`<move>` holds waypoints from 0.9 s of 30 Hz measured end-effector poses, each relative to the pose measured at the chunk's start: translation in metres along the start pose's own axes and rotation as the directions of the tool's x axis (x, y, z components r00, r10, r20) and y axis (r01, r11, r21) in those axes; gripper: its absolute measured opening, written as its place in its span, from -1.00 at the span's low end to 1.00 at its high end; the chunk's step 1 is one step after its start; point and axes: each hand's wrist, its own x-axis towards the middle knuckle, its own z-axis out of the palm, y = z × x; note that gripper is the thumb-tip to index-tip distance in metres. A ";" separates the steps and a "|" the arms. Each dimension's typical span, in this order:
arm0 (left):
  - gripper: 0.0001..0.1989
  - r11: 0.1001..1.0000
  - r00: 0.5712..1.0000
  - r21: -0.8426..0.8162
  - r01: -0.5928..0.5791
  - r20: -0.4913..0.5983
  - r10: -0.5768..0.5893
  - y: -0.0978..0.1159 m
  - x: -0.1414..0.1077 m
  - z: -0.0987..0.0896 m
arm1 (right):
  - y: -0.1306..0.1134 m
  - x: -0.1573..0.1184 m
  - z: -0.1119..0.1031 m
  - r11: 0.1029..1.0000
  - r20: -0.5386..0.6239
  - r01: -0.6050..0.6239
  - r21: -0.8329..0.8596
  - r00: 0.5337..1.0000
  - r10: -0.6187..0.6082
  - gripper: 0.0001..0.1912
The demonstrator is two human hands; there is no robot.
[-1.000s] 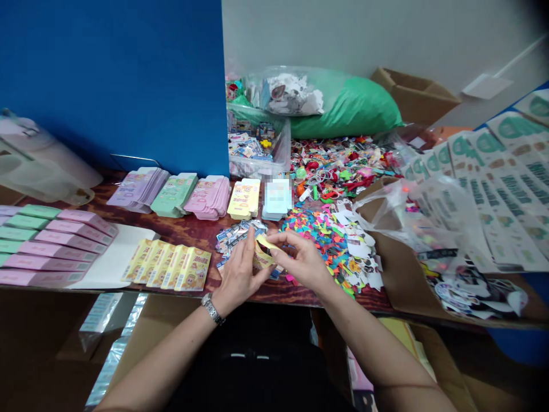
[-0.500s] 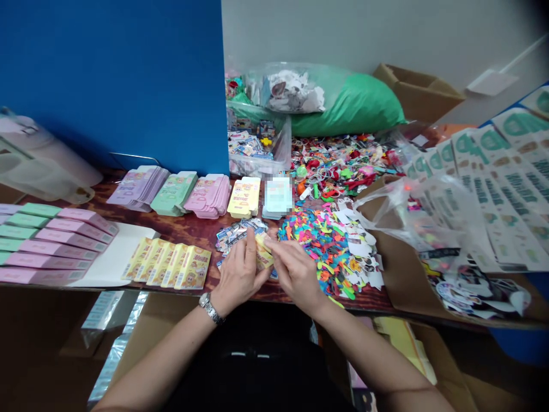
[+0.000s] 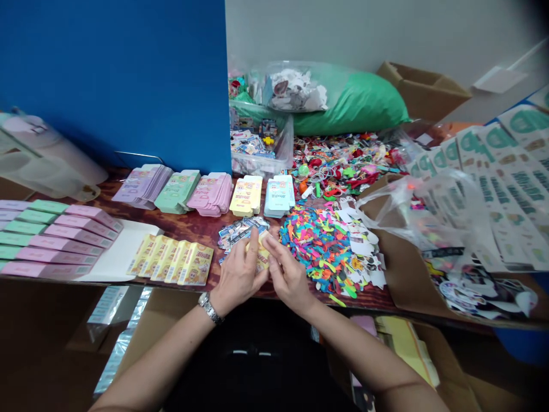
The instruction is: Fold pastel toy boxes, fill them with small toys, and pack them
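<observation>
Between my two hands is a small yellow printed carton [image 3: 262,261], mostly covered by the fingers. My left hand [image 3: 240,272] is closed on its left side, a watch on the wrist. My right hand [image 3: 290,277] pinches the right side, fingertips at the top end. Just behind the hands lies a heap of small printed cards [image 3: 242,229]. To the left, a row of yellow filled-out cartons [image 3: 171,260] leans along the table's front. On the right is a pile of bright pieces that look like uninflated balloons [image 3: 315,243].
Flat cartons in stacks stand behind: purple [image 3: 143,186], green [image 3: 176,193], pink [image 3: 211,194], yellow [image 3: 246,195] and blue [image 3: 278,197]. Pink and green boxes [image 3: 64,240] fill the left. White cut-outs [image 3: 364,246] and an open cardboard box [image 3: 398,269] lie right; a blue panel [image 3: 115,74] rises behind.
My right fingers have straightened a little and shifted along the carton's top. My left hand keeps its place on it. The whole view has shifted slightly.
</observation>
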 end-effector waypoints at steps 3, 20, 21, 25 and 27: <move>-0.12 1.000 0.999 -0.016 0.014 0.041 -0.013 0.004 -0.007 -0.007 | 0.005 0.007 -0.004 0.983 0.069 -0.085 0.161 0.995 0.074 -0.49; -0.33 0.968 0.970 0.118 0.221 0.079 -0.231 -0.013 -0.086 -0.054 | 0.062 0.036 0.056 0.773 0.626 0.512 -0.375 0.755 -0.196 -0.50; -0.34 0.961 0.971 0.163 0.224 0.045 -0.234 -0.015 -0.084 -0.053 | 0.062 0.037 0.050 0.783 0.612 0.494 -0.378 0.768 -0.190 -0.49; -0.43 0.879 0.966 0.408 0.246 -0.027 -0.257 -0.022 -0.071 -0.048 | 0.049 0.038 0.036 0.847 0.459 0.364 -0.387 0.873 -0.166 -0.58; -0.45 0.836 0.963 0.486 0.255 -0.049 -0.265 -0.024 -0.066 -0.051 | 0.035 0.034 0.039 0.906 0.385 0.283 -0.316 0.911 -0.150 -0.64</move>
